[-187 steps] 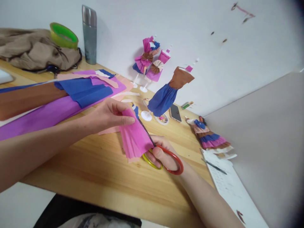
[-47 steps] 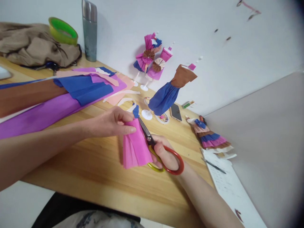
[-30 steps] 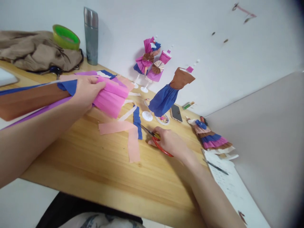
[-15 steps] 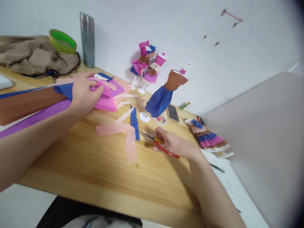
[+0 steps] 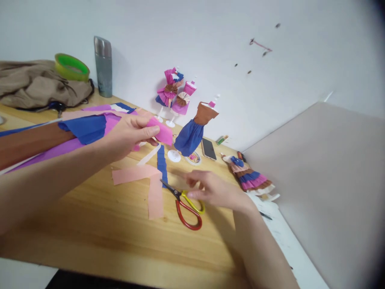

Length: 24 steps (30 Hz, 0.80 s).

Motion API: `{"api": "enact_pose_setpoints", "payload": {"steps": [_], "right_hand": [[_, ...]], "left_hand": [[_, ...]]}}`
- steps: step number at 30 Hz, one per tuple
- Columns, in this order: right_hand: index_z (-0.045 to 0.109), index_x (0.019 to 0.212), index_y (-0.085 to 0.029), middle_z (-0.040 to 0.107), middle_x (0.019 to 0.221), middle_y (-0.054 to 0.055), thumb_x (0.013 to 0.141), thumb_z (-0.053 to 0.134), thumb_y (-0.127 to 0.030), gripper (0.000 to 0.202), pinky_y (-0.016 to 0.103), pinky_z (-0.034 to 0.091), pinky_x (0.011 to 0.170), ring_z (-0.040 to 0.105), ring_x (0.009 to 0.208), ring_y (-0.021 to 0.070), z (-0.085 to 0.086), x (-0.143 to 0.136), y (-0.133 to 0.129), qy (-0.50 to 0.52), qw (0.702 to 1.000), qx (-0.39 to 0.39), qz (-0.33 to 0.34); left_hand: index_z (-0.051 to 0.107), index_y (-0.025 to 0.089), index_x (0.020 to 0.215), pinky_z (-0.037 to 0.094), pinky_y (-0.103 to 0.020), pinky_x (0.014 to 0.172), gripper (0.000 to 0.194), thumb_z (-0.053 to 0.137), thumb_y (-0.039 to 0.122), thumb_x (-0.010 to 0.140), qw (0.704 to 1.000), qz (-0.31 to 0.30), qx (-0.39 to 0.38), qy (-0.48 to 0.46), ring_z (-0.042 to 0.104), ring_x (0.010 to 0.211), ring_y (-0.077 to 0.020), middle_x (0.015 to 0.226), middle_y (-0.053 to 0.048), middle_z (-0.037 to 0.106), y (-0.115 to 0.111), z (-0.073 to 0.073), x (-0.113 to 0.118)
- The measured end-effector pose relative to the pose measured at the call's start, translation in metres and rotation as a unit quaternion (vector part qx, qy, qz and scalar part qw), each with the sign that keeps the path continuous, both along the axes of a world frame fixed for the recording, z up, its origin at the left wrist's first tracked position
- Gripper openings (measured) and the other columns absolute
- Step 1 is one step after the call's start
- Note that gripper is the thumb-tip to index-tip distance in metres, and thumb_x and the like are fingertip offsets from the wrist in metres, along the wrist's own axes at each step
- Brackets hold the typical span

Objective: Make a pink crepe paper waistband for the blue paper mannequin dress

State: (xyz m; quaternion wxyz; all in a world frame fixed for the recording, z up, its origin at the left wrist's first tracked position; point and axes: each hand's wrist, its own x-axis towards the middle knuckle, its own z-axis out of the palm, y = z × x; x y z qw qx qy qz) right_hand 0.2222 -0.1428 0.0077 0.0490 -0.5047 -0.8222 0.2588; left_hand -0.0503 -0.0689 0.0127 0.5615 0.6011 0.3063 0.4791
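Note:
My left hand (image 5: 129, 132) pinches a piece of bright pink crepe paper (image 5: 164, 132) between thumb and fingers, raised over the table. My right hand (image 5: 212, 186) is open beside the scissors (image 5: 177, 195), its fingers bent and apart with nothing in them. The scissors lie on the table, one handle loop red and the other yellow. Their tips point toward a blue paper strip (image 5: 161, 162) and a folded peach paper strip (image 5: 155, 196). Behind these, a small dress form wears a brown bodice and a blue skirt (image 5: 189, 137).
Coloured paper sheets (image 5: 87, 128) pile up at the left. Two more dressed forms (image 5: 170, 90) stand by the wall near a grey tumbler (image 5: 103, 68). A phone (image 5: 209, 149) lies at the back; a layered paper dress (image 5: 249, 174) rests at the right. A green tape roll (image 5: 72, 67) sits on brown cloth.
My right hand has let go of the scissors, which now lie on the table. My left hand has lifted a pink paper piece off the pile and moved right. The view has shifted slightly.

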Motion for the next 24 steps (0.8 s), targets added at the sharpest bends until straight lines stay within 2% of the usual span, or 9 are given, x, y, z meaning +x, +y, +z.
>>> {"api": "enact_pose_setpoints", "payload": {"steps": [2, 3, 5, 7, 9, 11, 13, 18, 24], "right_hand": [[0.068, 0.119, -0.02, 0.073, 0.104, 0.01, 0.088, 0.068, -0.052, 0.045, 0.035, 0.054, 0.075, 0.069, 0.089, 0.023, -0.001, 0.003, 0.01, 0.154, 0.985, -0.002, -0.071], [0.064, 0.128, -0.023, 0.072, 0.115, 0.012, 0.087, 0.068, -0.058, 0.054, 0.037, 0.056, 0.078, 0.069, 0.098, 0.0242, -0.001, 0.003, 0.016, 0.245, 0.964, -0.009, -0.101], [0.058, 0.136, -0.027, 0.069, 0.125, 0.011, 0.077, 0.074, -0.067, 0.073, 0.038, 0.058, 0.081, 0.069, 0.106, 0.0251, -0.001, 0.0, 0.027, 0.416, 0.898, -0.062, -0.126], [0.06, 0.132, -0.027, 0.073, 0.114, 0.007, 0.065, 0.084, -0.066, 0.081, 0.036, 0.06, 0.075, 0.073, 0.096, 0.0235, 0.001, -0.006, 0.036, 0.514, 0.836, -0.114, -0.158], [0.063, 0.123, -0.025, 0.074, 0.09, 0.001, 0.06, 0.092, -0.053, 0.075, 0.03, 0.059, 0.063, 0.073, 0.076, 0.0182, 0.004, -0.013, 0.042, 0.558, 0.8, -0.097, -0.196], [0.065, 0.114, -0.022, 0.069, 0.07, -0.005, 0.058, 0.094, -0.037, 0.065, 0.024, 0.054, 0.053, 0.068, 0.06, 0.0133, 0.007, -0.019, 0.046, 0.569, 0.79, -0.033, -0.226], [0.066, 0.108, -0.021, 0.065, 0.062, -0.008, 0.057, 0.093, -0.029, 0.058, 0.022, 0.05, 0.048, 0.063, 0.054, 0.0111, 0.007, -0.024, 0.05, 0.57, 0.785, 0.025, -0.241], [0.068, 0.09, -0.018, 0.066, 0.06, -0.006, 0.055, 0.091, -0.029, 0.043, 0.021, 0.049, 0.046, 0.061, 0.049, 0.0094, -0.002, -0.028, 0.057, 0.563, 0.781, 0.078, -0.258], [0.063, 0.075, -0.019, 0.063, 0.055, -0.005, 0.066, 0.086, -0.031, 0.028, 0.02, 0.046, 0.046, 0.059, 0.047, 0.0091, -0.008, -0.021, 0.058, 0.515, 0.813, 0.119, -0.245]], "left_hand": [[0.077, 0.017, 0.071, 0.054, -0.024, 0.064, 0.011, 0.077, 0.027, 0.077, 0.998, -0.057, 0.004, -0.002, 0.068, 0.067, -0.0152, 0.066, -0.003, 0.072, 0.005, 0.006, 0.014], [0.077, 0.017, 0.072, 0.055, -0.025, 0.064, 0.012, 0.076, 0.027, 0.078, 0.996, -0.084, 0.006, -0.007, 0.07, 0.067, -0.016, 0.067, -0.004, 0.072, 0.009, 0.009, 0.021], [0.077, 0.016, 0.073, 0.056, -0.025, 0.063, 0.014, 0.077, 0.029, 0.077, 0.993, -0.11, 0.005, -0.031, 0.071, 0.067, -0.0164, 0.071, -0.006, 0.074, 0.015, 0.011, 0.032], [0.077, 0.015, 0.074, 0.057, -0.025, 0.063, 0.014, 0.079, 0.029, 0.076, 0.992, -0.113, 0.004, -0.057, 0.069, 0.066, -0.0152, 0.074, -0.006, 0.075, 0.022, 0.009, 0.039], [0.078, 0.015, 0.075, 0.057, -0.024, 0.062, 0.011, 0.08, 0.026, 0.075, 0.991, -0.107, 0.0, -0.075, 0.068, 0.064, -0.0138, 0.073, -0.005, 0.075, 0.028, 0.006, 0.041], [0.078, 0.015, 0.073, 0.056, -0.022, 0.062, 0.008, 0.078, 0.022, 0.077, 0.992, -0.097, -0.008, -0.079, 0.067, 0.063, -0.0127, 0.069, -0.004, 0.074, 0.033, 0.002, 0.039], [0.077, 0.015, 0.07, 0.055, -0.021, 0.061, 0.01, 0.076, 0.018, 0.079, 0.994, -0.079, -0.018, -0.07, 0.067, 0.06, -0.0115, 0.065, -0.003, 0.073, 0.036, -0.002, 0.037], [0.074, 0.013, 0.066, 0.053, -0.019, 0.057, 0.02, 0.07, 0.014, 0.085, 0.996, -0.029, -0.067, -0.045, 0.064, 0.053, -0.0085, 0.06, -0.003, 0.072, 0.042, -0.008, 0.037], [0.073, 0.014, 0.071, 0.051, -0.02, 0.057, 0.015, 0.069, 0.011, 0.085, 0.989, -0.053, -0.134, -0.044, 0.063, 0.054, -0.0078, 0.058, -0.001, 0.07, 0.043, -0.016, 0.042]]}}
